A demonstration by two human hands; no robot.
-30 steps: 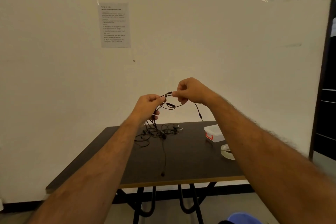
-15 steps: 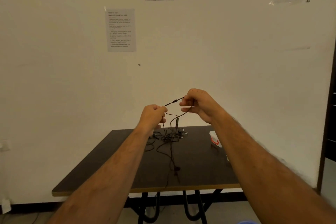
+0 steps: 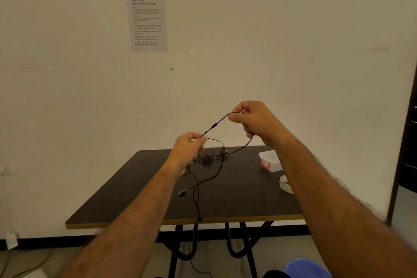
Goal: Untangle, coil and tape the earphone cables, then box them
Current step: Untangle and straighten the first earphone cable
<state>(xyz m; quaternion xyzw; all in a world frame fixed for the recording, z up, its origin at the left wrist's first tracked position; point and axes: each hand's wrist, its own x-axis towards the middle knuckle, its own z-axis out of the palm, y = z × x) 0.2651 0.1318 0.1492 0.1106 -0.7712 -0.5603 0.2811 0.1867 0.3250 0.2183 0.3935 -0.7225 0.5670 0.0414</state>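
Hands: my left hand (image 3: 189, 145) and right hand (image 3: 252, 118) fingers pinch earphone cable (image 3: 215, 124) taut | risk: pulling could tighten tangle (image 3: 211, 157) below fingers.

Dark table (image 3: 135, 198): cable tangle (image 3: 208, 158) toward twelve o'clock, lidded box (image 3: 270, 160) and tape roll (image 3: 285, 184) toward three.
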